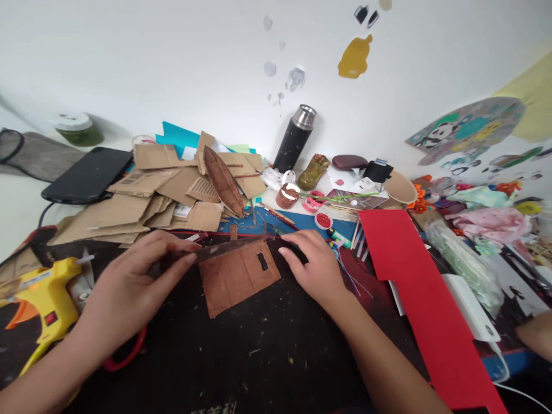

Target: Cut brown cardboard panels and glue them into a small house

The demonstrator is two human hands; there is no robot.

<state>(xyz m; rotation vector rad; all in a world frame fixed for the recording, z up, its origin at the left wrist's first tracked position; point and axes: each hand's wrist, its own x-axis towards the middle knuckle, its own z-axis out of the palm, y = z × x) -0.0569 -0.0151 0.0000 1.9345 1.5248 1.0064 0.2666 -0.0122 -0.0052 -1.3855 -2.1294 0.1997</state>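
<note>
A thin see-through strip (pixel 235 244), like a clear ruler, spans the space between my hands. My left hand (pixel 138 282) pinches its left end between thumb and fingers. At the other end, the thumb and forefinger of my right hand (pixel 314 267) close around the strip. Just below it lies a brown-painted cardboard rectangle (pixel 237 279) with a small slot cut near its upper right corner. The strip runs along the rectangle's far edge; I cannot tell if they touch. A red scissor handle (pixel 129 351) shows partly under my left forearm.
A yellow glue gun (pixel 54 302) lies at left. Behind are stacked cardboard scraps (pixel 121 213), a brown leaf-shaped piece (pixel 224 184), a black thermos (pixel 295 138) and open paint pots (pixel 288 196). On the right are a red sheet (pixel 414 293), a white power strip (pixel 470 310) and another person's arm (pixel 537 336).
</note>
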